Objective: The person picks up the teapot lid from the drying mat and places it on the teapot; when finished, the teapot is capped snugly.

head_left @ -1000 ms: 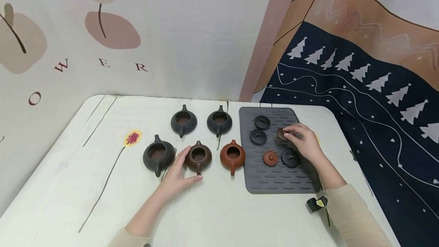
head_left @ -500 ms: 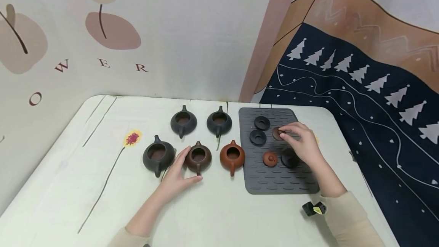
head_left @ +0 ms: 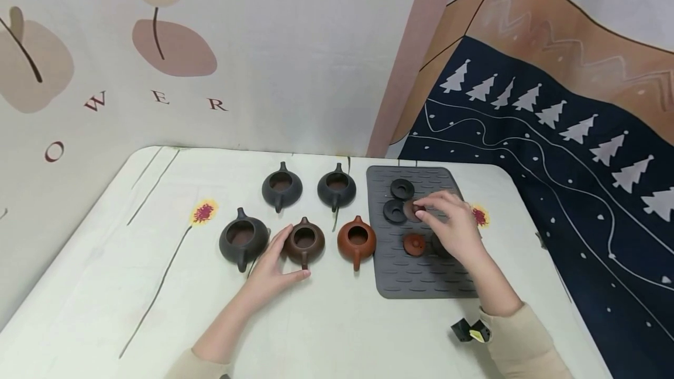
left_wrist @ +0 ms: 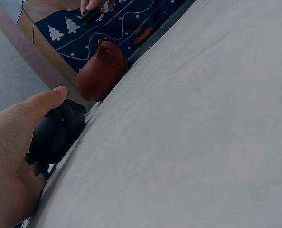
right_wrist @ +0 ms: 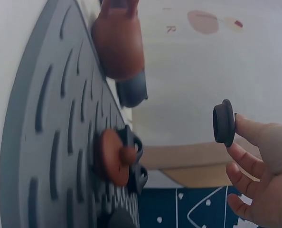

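Observation:
My right hand (head_left: 450,224) pinches a brown teapot lid (head_left: 412,210) by its knob, above the grey mat. In the right wrist view this lid (right_wrist: 224,122) hangs tilted in the air, clear of the mat. My left hand (head_left: 270,274) lies against the left side of a small brown teapot (head_left: 305,244), fingers nearly straight and thumb beside the handle. That lidless teapot (left_wrist: 58,133) looks almost black in the left wrist view. An orange-red teapot (head_left: 357,244), lidless too, stands to its right. On the mat rests an orange-red lid (head_left: 415,244).
Several dark teapots stand uncovered, including one (head_left: 231,244) left of my left hand and two (head_left: 271,192) farther back. Black lids (head_left: 402,185) lie on the grey mat (head_left: 400,282); another (head_left: 438,247) is partly hidden by my right hand. A wall hanging borders the table's back.
My right hand has carried the brown lid leftward over the mat, toward the black lids. The left hand and the teapots have stayed in place.

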A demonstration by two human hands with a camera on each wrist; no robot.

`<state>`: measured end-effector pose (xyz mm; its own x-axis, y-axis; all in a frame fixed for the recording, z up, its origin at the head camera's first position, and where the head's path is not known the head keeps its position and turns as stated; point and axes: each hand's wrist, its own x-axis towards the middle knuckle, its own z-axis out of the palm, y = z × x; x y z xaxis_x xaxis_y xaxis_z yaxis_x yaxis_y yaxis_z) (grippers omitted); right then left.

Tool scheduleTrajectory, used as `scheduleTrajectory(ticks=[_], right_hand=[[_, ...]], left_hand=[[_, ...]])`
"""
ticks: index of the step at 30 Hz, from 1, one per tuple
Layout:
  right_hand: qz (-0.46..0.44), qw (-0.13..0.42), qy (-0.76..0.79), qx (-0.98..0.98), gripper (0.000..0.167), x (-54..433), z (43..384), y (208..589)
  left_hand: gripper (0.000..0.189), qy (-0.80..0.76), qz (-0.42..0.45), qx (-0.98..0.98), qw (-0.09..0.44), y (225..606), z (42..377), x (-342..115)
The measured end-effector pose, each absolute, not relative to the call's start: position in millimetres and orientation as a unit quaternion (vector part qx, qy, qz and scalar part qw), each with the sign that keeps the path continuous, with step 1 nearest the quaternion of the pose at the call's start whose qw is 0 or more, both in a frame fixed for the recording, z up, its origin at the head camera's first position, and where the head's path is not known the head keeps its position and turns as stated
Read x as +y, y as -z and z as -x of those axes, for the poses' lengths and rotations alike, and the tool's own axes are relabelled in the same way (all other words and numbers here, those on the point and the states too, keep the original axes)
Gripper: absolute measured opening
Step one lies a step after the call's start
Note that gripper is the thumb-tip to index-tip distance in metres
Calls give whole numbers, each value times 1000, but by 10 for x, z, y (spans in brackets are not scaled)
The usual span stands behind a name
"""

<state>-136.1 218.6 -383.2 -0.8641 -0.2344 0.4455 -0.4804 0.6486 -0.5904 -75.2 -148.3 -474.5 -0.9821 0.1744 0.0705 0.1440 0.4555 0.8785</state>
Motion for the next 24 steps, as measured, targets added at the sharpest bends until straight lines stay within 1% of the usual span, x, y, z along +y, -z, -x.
scheduleTrajectory(ticks=[15,24], right_hand=[[-228,152,-373,-886,19,1804,1247,3776],[-256,153,-372,-879,20,1591,1220,3762]], left_hand=[[99,-518,-93,850,19,4737,753,-1490],[99,-512,-89,854,20,4737,745,-1490]])
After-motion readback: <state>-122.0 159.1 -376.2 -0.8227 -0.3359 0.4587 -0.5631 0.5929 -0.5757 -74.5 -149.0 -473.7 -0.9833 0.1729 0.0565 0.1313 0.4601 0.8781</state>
